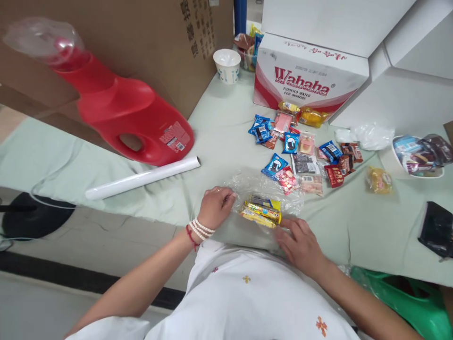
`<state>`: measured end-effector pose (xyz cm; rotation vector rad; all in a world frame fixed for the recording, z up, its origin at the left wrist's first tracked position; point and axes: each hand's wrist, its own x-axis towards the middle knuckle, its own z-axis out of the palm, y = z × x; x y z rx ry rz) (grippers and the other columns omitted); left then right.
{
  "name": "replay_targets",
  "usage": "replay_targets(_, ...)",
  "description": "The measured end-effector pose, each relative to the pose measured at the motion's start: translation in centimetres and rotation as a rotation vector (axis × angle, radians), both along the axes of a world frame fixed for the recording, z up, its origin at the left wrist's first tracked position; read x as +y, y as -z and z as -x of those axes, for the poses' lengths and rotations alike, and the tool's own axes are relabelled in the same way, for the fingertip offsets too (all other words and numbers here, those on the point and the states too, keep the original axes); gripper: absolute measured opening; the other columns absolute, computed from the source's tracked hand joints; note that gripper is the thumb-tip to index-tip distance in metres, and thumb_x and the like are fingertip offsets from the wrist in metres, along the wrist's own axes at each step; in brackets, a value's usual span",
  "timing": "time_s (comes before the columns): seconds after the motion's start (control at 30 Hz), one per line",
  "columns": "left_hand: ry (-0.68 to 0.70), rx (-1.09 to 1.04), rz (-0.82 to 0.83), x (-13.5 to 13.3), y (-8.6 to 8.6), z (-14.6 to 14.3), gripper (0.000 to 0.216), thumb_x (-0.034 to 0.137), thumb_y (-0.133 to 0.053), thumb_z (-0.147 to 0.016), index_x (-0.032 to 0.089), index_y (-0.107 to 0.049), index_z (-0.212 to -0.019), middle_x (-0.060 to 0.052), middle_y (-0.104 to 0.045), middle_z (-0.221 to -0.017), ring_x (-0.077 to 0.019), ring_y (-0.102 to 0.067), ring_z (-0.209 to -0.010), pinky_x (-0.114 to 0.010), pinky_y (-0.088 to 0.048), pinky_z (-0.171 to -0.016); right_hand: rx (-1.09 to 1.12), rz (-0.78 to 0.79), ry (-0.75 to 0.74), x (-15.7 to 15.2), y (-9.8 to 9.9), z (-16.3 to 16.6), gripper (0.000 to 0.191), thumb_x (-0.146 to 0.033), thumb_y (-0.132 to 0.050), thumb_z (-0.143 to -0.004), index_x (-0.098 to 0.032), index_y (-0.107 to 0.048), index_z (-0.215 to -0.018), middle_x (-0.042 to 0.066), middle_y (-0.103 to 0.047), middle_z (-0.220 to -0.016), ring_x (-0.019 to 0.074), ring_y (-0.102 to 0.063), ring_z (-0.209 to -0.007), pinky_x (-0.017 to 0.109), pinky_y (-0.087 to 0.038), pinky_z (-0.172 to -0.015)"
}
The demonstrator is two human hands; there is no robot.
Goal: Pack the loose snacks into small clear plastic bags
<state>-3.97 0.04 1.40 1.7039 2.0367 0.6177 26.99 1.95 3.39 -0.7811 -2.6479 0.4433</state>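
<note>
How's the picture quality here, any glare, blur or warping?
Head view: light looks fairly even, with soft shadows on the green cloth; head view: glare streaks the clear plastic around the yellow packets; head view: big lettering on the Wahaha box reads clearly, tiny packet print doesn't; head view: the red bottle looks stretched, likely wide-angle distortion.

You, in a white top (262, 302) with a white sleeve (113, 328), its front dotted with cross-shaped motifs: one orange-red (322, 326), one golden (246, 279), one small and reddish (215, 269). Circling your left wrist (208, 219), strands of cream beads (202, 229) sit beside a thin red cord (191, 236), one end dangling.
</note>
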Motion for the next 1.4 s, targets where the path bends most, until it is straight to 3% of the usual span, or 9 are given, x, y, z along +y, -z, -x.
replay_targets(0.2,-0.022,-0.02,0.013,1.4,-0.1,-0.4,0.033,0.038,-0.05,-0.098,0.021,-0.061,-0.072,-0.003,-0.065,-0.071,-0.0217,-0.061,-0.079,-0.036,-0.041,-0.078,-0.084,0.353,0.365,5.4,-0.4,-0.7,0.022,-0.031,-0.047,-0.105,-0.022,-0.066,-0.101,0.004,-0.069,-0.081,0.0208,-0.063,-0.075,0.032,-0.048,-0.068)
replay_targets(0.47,-0.084,0.217,-0.037,1.9,1.2,-2.2,0.024,0.037,-0.064,-0.091,0.022,-0.067,-0.073,-0.01,-0.066,-0.085,-0.0314,-0.057,-0.096,-0.043,-0.042,-0.081,-0.275,0.034,0.268,10.8,-3.1,4.7,0.033,-0.033,-0.052,-0.103,-0.018,-0.065,-0.129,0.017,-0.069,-0.118,0.036,-0.053,-0.113,0.045,-0.046,-0.09)
replay_targets(0.57,-0.197,0.214,-0.117,1.7,1.6,-2.4,0.022,0.038,-0.07,-0.085,0.021,-0.071,-0.097,-0.014,-0.067,-0.113,-0.0357,-0.055,-0.113,-0.049,-0.044,-0.093,-0.336,0.007,0.211,12.5,-2.0,8.3,0.041,-0.034,-0.061,-0.098,-0.013,-0.061,-0.133,0.022,-0.066,-0.124,0.0396,-0.049,-0.118,0.051,-0.043,-0.097)
replay_targets(0.7,-0.222,0.146,-0.165,1.8,1.9,-2.0,0.073,0.038,-0.071,-0.082,0.017,-0.048,-0.148,-0.019,-0.06,-0.136,-0.0371,-0.052,-0.129,-0.052,-0.039,-0.107,-0.437,0.11,0.24,14.1,-1.7,10.1,0.019,-0.017,-0.058,-0.095,-0.015,-0.07,-0.109,0.015,-0.073,-0.1,0.0319,-0.059,-0.103,0.041,-0.044,-0.087)
replay_targets(0.87,-0.172,-0.028,-0.072,2.3,1.8,-1.9,0.082,0.029,-0.065,-0.083,0.017,-0.037,-0.159,-0.005,-0.069,-0.09,-0.0296,-0.062,-0.098,-0.047,-0.044,-0.096,-0.265,0.192,-0.135,11.7,-4.6,8.1,0.02,-0.011,-0.054,-0.094,-0.02,-0.071,-0.098,0.006,-0.069,-0.087,0.0232,-0.058,-0.086,0.035,-0.043,-0.082)
replay_targets(1.0,-0.087,-0.132,-0.082,2.3,1.7,-1.7,0.05,0.017,-0.059,-0.08,0.023,-0.072,-0.127,-0.004,-0.065,-0.081,-0.0259,-0.061,-0.092,-0.047,-0.047,-0.095,-0.347,0.053,-0.441,6.9,-3.9,6.4,0.026,-0.007,-0.055,-0.093,-0.022,-0.072,-0.105,0.007,-0.065,-0.084,0.0228,-0.052,-0.08,0.036,-0.042,-0.078)
replay_targets(1.2,0.106,-0.339,-0.185,-0.4,1.4,2.1,0.023,0.005,-0.052,-0.065,0.023,-0.061,-0.054,-0.007,-0.061,-0.084,-0.025,-0.061,-0.106,-0.045,-0.052,-0.1,-0.345,0.162,-0.291,4.3,-1.4,5.1,0.039,-0.01,-0.051,-0.099,-0.024,-0.068,-0.131,0.008,-0.062,-0.092,0.0253,-0.051,-0.091,0.035,-0.045,-0.073)
replay_targets(1.3,0.02,-0.364,-0.226,-2.0,1.2,3.6,0.017,0.011,-0.052,-0.07,0.023,-0.062,-0.064,-0.009,-0.063,-0.096,-0.0273,-0.059,-0.116,-0.049,-0.051,-0.106,-0.267,0.242,-0.228,3.9,-1.8,4.8,0.038,-0.015,-0.05,-0.102,-0.022,-0.066,-0.135,0.009,-0.06,-0.094,0.0251,-0.05,-0.091,0.037,-0.048,-0.077)
replay_targets(1.4,-0.172,-0.174,-0.21,-2.7,0.9,3.0,0.026,0.026,-0.055,-0.083,0.021,-0.069,-0.105,-0.015,-0.06,-0.128,-0.0326,-0.053,-0.128,-0.057,-0.045,-0.111,-0.212,0.28,-0.178,3.0,-2.0,4.6,0.037,-0.018,-0.05,-0.103,-0.021,-0.065,-0.137,0.01,-0.06,-0.097,0.0256,-0.049,-0.093,0.041,-0.05,-0.082)
